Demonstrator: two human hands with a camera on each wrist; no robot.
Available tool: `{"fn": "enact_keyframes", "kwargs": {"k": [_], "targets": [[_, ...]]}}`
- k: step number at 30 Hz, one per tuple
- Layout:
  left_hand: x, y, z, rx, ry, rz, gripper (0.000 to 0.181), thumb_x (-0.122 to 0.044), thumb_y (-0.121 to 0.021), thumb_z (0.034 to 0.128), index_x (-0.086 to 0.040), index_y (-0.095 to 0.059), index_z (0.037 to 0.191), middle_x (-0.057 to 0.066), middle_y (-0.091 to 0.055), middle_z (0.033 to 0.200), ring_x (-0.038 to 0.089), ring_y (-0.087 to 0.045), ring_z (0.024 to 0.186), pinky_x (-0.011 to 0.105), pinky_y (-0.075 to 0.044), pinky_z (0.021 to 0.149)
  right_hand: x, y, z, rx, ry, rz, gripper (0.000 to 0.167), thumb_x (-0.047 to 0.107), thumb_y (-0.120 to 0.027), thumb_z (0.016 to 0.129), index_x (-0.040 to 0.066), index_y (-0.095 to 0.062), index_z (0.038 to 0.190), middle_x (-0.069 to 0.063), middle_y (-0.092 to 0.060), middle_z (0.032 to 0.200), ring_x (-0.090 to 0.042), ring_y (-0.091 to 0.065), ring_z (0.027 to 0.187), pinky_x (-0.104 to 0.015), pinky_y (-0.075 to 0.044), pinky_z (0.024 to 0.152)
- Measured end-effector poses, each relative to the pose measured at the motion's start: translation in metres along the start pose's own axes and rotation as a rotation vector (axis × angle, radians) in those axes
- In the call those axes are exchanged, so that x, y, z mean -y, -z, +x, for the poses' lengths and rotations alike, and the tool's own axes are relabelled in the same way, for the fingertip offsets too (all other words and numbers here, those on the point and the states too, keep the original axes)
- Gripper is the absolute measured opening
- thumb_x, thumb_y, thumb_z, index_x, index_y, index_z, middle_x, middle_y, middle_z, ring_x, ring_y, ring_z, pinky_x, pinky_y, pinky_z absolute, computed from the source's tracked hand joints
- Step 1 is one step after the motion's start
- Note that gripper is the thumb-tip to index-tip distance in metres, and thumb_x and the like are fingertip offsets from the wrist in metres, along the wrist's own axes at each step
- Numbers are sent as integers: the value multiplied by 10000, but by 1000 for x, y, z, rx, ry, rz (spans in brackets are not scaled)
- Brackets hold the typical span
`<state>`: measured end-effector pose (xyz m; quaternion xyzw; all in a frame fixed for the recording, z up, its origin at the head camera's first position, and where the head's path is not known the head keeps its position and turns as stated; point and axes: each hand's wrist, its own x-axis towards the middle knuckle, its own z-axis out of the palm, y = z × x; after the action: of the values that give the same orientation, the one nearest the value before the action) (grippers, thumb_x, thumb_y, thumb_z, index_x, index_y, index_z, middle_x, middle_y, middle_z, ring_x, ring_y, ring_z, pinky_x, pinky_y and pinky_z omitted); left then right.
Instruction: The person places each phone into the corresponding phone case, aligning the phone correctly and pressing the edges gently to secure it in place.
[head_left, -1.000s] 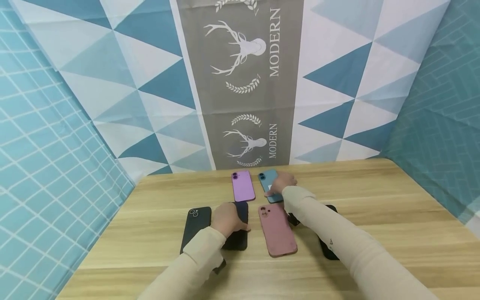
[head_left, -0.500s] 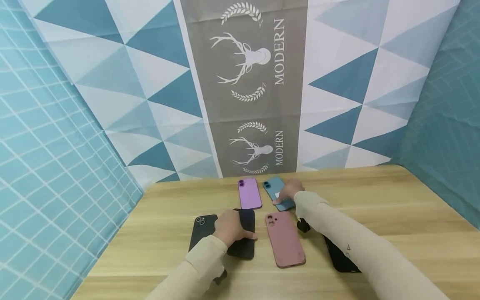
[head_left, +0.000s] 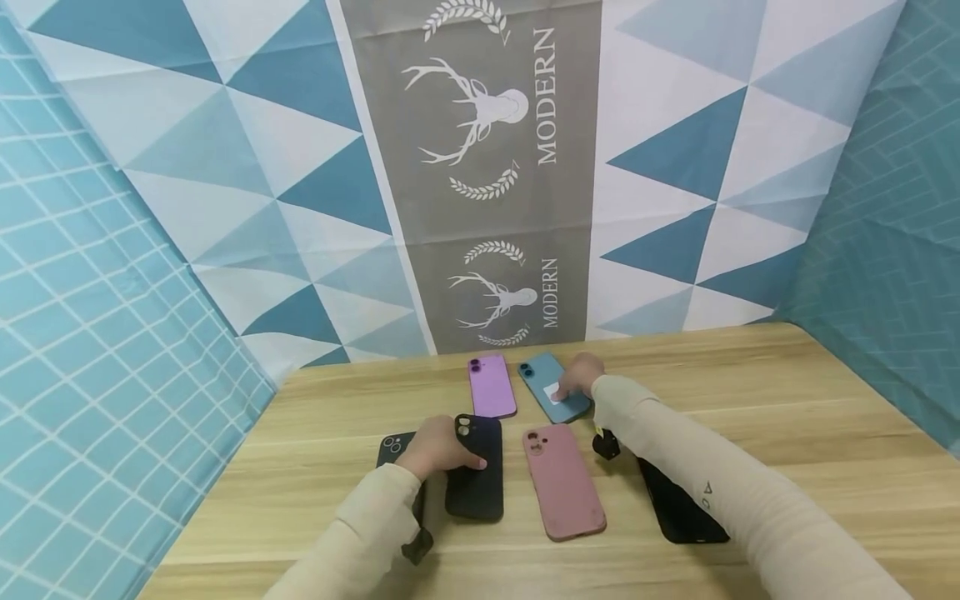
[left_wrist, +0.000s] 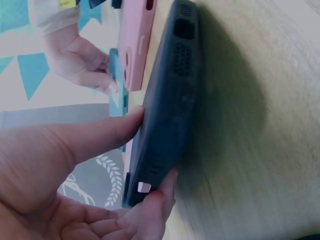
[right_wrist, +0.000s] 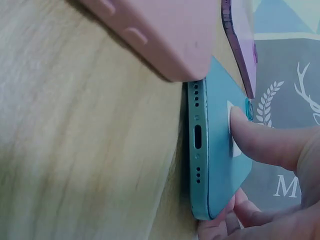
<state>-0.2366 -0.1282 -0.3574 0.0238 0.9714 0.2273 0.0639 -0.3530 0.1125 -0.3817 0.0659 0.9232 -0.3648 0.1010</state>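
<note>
My left hand [head_left: 438, 447] pinches a black phone case [head_left: 480, 483] by its left side. In the left wrist view, the thumb [left_wrist: 132, 120] presses the case's back and the fingertips curl at its lower edge. At the far side, my right hand [head_left: 581, 375] grips a blue phone [head_left: 538, 372] lying back up. The right wrist view shows the thumb [right_wrist: 260, 140] on the phone's white label [right_wrist: 235, 145], with fingers curled at its side edge. A pink phone case [head_left: 562, 483] lies nearest the black one, on its right.
A purple phone [head_left: 491, 385] lies beside the blue one. Another dark phone or case [head_left: 392, 450] is partly behind my left hand, and a black one [head_left: 678, 508] lies partly under my right forearm. All rest on a wooden table [head_left: 300, 467], with patterned cloth behind.
My left hand has shifted left on the black phone case, uncovering its camera cut-outs. My right thumb has moved onto the blue phone's label. The head view has shifted slightly.
</note>
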Motion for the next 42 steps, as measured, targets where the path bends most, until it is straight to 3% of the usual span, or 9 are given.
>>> {"fn": "enact_keyframes", "kwargs": {"k": [6, 14, 18, 21, 26, 30, 34, 38, 42], "targets": [[3, 7, -2, 30, -17, -52, 408, -203, -863, 671, 12, -560, 840, 81, -546, 739, 199, -531, 616, 258, -406, 553, 6, 2, -5, -27, 7, -57, 595, 128, -830, 705, -134, -559, 1165, -248, -592, 1176, -280, -544, 943, -421, -539, 922], [9, 11, -1, 43, -4, -102, 474, -195, -816, 741, -141, -423, 481, -16, -497, 453, 116, -475, 465, 211, -312, 471, 17, 7, -13, -53, 74, -219, 521, 189, -836, 717, -102, -615, 1089, -219, -627, 1115, -247, -530, 887, -397, -541, 907], [12, 12, 2, 55, 24, -212, 307, -183, -785, 777, -92, -552, 600, 14, -575, 556, 124, -537, 558, 226, -409, 538, 13, 11, -12, -69, 114, -155, 458, 144, -812, 735, -104, -609, 1063, -216, -628, 1038, -242, -525, 830, -390, -559, 829], [13, 12, 5, 73, 55, -332, 175, -158, -748, 816, -23, -638, 794, 72, -657, 764, 141, -641, 667, 282, -550, 645, 8, 15, -8, -75, 139, -170, 205, 116, -738, 785, -42, -608, 795, -122, -600, 775, -196, -508, 691, -305, -540, 674], [13, 15, 6, 74, 69, -494, 200, -104, -722, 835, 44, -652, 949, 126, -701, 938, 193, -704, 725, 355, -610, 732, 1, 21, -2, -27, 86, -87, 428, 119, -639, 871, 141, -381, 530, 34, -409, 495, -96, -433, 474, -197, -400, 473], [12, 19, 4, 55, 62, -545, 269, -98, -733, 822, 60, -649, 1024, 144, -711, 947, 202, -702, 718, 356, -612, 718, -1, 25, -4, 18, -28, 144, 363, 88, -653, 874, 118, -432, 587, 40, -379, 476, -88, -370, 441, -202, -364, 449], [11, 21, 3, 54, 55, -574, 285, -96, -722, 830, 68, -655, 1054, 154, -709, 961, 199, -700, 752, 372, -611, 742, -2, 27, -7, 17, -61, 232, 115, 59, -676, 850, -19, -605, 803, 7, -483, 573, -80, -412, 484, -192, -402, 481], [11, 22, 4, 49, 53, -646, 266, -71, -701, 842, 83, -654, 1053, 151, -717, 937, 161, -677, 742, 357, -613, 740, -1, 29, -10, 3, -76, 275, 277, 53, -693, 833, -101, -620, 1051, -48, -576, 766, -107, -541, 621, -207, -534, 597], [10, 23, 4, 47, 47, -756, 303, -73, -676, 863, 104, -628, 1103, 165, -708, 978, 143, -670, 755, 343, -610, 766, -1, 34, -15, 26, -86, 332, 306, 53, -687, 842, -104, -602, 1091, -62, -587, 828, -129, -576, 706, -246, -580, 715]]}}
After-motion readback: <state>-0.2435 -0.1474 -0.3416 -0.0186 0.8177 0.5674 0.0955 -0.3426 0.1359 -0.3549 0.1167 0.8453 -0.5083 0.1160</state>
